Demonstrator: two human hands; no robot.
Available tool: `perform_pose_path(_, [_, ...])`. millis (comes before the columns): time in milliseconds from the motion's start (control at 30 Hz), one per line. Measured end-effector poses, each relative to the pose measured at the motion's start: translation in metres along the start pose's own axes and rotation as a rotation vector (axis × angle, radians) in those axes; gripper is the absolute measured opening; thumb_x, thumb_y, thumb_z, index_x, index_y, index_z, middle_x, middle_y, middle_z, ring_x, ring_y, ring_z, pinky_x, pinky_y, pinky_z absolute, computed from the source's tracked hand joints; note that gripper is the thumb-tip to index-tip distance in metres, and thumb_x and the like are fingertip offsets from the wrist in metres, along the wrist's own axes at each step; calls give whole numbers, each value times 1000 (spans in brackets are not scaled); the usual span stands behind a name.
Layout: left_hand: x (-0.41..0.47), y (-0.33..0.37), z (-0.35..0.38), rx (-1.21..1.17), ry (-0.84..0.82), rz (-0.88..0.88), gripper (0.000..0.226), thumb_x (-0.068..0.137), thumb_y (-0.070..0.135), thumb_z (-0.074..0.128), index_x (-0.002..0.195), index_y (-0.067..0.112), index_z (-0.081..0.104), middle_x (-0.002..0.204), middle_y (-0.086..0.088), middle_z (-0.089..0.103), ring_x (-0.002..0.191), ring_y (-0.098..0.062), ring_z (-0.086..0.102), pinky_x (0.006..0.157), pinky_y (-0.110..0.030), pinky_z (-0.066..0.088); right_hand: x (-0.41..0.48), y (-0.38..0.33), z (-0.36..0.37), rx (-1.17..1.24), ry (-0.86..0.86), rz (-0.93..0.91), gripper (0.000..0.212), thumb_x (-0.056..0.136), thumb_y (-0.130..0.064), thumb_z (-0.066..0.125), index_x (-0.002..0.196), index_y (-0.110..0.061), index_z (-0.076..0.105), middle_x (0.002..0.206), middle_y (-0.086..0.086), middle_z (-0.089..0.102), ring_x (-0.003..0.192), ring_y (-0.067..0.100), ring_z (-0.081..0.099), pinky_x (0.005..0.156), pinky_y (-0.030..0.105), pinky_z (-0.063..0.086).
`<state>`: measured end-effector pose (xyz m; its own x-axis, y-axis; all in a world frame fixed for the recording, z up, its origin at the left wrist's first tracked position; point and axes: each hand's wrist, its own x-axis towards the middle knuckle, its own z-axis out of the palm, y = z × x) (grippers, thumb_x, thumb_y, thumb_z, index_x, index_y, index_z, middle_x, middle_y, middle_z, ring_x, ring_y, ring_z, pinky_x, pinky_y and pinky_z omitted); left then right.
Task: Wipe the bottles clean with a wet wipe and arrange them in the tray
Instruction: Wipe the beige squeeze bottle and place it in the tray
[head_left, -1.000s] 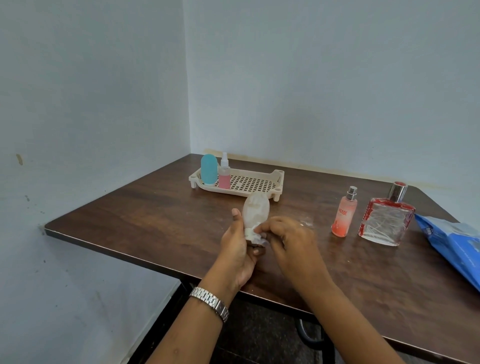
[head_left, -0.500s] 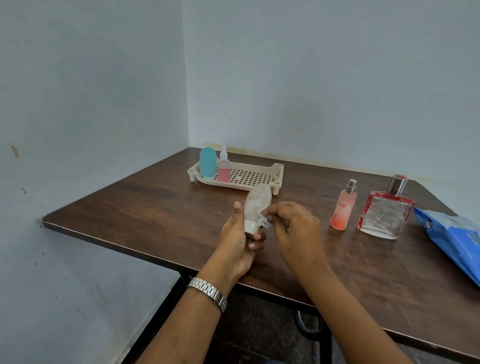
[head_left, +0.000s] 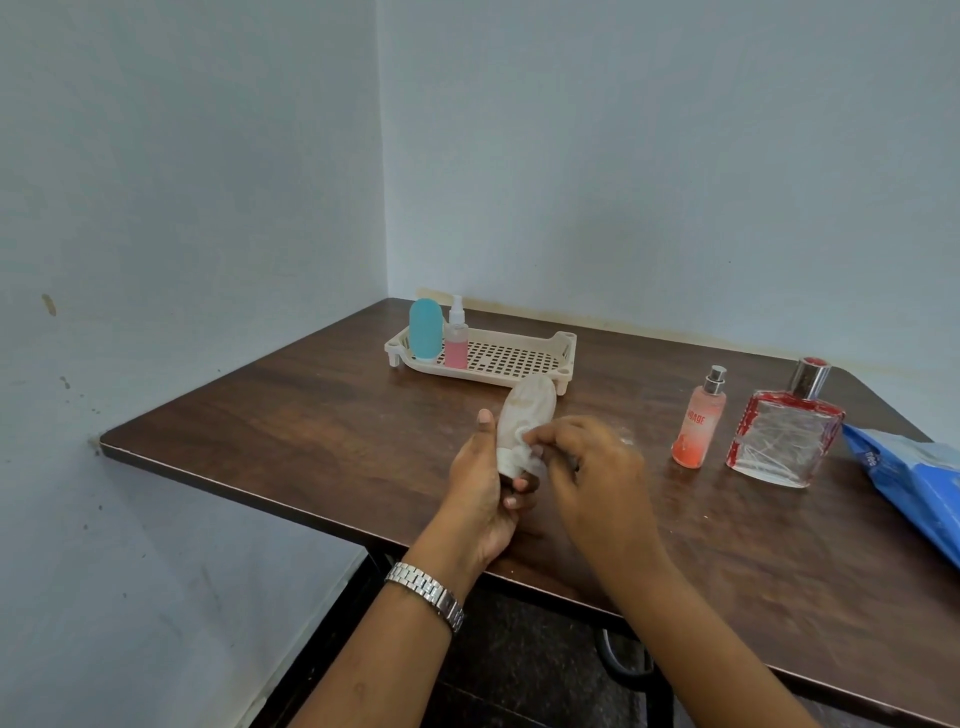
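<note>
My left hand (head_left: 485, 483) grips the lower end of a pale beige oval bottle (head_left: 527, 408), held upright and tilted above the table. My right hand (head_left: 592, 470) pinches a white wet wipe (head_left: 522, 452) against the bottle's lower part. The cream perforated tray (head_left: 519, 358) stands at the back of the table. In its left end stand a teal oval bottle (head_left: 426, 330) and a small pink spray bottle (head_left: 456, 338). On the table to the right stand an orange-pink spray bottle (head_left: 697, 423) and a square glass perfume bottle (head_left: 784, 434) with red edges.
A blue wet-wipe pack (head_left: 914, 478) lies at the table's right edge. The brown wooden table (head_left: 311, 415) fits into a room corner, with walls at the left and behind. Its front edge runs under my wrists.
The wipe and my right fingers have shifted slightly along the beige bottle's lower part. The bottle stays in my left hand. The camera view has drifted a little.
</note>
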<state>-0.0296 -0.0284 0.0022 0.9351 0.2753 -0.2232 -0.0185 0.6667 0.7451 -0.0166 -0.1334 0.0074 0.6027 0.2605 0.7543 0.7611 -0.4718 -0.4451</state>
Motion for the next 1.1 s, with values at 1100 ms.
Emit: perform_pose_path(1100, [2,-2,1,81,-98,39,43,102,44,31,113,10,54,86,-24,70,30,-5,34,28,-13,21,29,22,-16,9,25,100,19,82,2,64,89,-13,72,93,-5,64,80,-10,52,73,-3,37])
